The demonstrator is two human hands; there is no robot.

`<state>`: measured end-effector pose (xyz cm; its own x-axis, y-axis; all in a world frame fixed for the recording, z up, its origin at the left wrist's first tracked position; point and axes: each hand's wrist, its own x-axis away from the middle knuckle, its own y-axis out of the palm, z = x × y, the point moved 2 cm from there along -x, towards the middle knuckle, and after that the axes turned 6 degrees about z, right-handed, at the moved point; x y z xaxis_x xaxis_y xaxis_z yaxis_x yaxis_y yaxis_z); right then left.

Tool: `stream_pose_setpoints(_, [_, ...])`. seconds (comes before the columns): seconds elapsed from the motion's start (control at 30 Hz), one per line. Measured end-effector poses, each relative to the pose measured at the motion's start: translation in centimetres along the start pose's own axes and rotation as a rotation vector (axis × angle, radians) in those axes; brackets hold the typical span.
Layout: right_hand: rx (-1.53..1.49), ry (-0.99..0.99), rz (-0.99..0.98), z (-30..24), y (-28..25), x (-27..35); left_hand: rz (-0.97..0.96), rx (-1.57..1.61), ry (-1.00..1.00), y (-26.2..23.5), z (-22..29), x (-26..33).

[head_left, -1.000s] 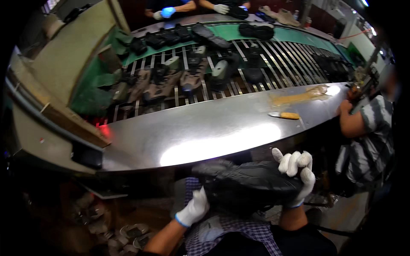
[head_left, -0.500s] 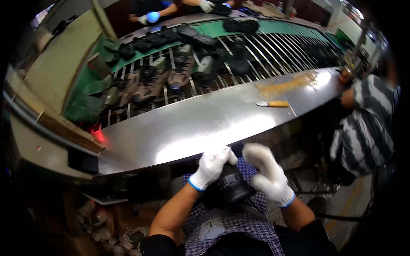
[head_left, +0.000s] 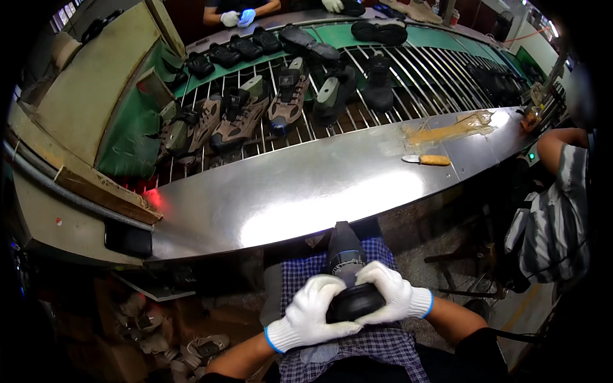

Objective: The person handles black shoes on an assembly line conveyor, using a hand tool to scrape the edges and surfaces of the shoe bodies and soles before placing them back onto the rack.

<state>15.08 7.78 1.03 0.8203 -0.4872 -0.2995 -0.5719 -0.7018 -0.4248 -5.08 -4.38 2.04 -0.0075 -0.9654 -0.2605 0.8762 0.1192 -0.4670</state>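
Observation:
A black shoe (head_left: 355, 305) rests on my lap, over a blue checked apron (head_left: 303, 271). Its rounded end points toward me, while a narrow dark part rises away to the metal table's edge. My left hand (head_left: 311, 313), in a white knit glove with a blue cuff, grips the rounded end from the left. From the right, my right hand (head_left: 394, 295), gloved the same way, closes on that end too. The thumbs come close together over the shoe, and the gloves hide its sides.
A knife (head_left: 426, 159) with a yellow handle lies on the metal tabletop (head_left: 287, 188), near brown tape. Beyond runs a rod conveyor (head_left: 415, 83) carrying several brown and black shoes. Gloved co-workers stand across it; a person in stripes (head_left: 555, 223) is at right. Loose shoes (head_left: 207, 345) lie low left.
My right hand, apart from the shoe before, has come in and gripped it. My left hand has slid down to the shoe's rounded near end, and the narrow far part now shows.

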Motion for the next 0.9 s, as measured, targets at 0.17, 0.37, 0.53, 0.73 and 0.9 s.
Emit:
stream_pose_setpoints(0.17, [-0.088,-0.021,0.127,0.4,0.0,-1.0,0.266,0.083,0.065,1.0,-1.3,-0.3])
stream_pose_setpoints(0.37, [-0.084,0.111,0.135,3.3,0.6,-0.6,0.238,0.15,-0.092,2.1,-3.9,-0.9])
stream_pose_setpoints(0.53, [-0.15,0.183,0.112,3.7,0.7,-1.7,0.188,0.308,-0.181,1.4,-5.2,-1.1])
stream_pose_setpoints(0.73, [-0.227,0.352,-0.077,5.3,-0.2,-3.3,0.09,0.443,-0.268,0.6,-7.2,-1.6])
stream_pose_setpoints(0.9, [-0.337,0.437,-0.373,7.3,-1.1,-4.5,0.089,0.505,-0.322,1.2,-8.9,-1.0])
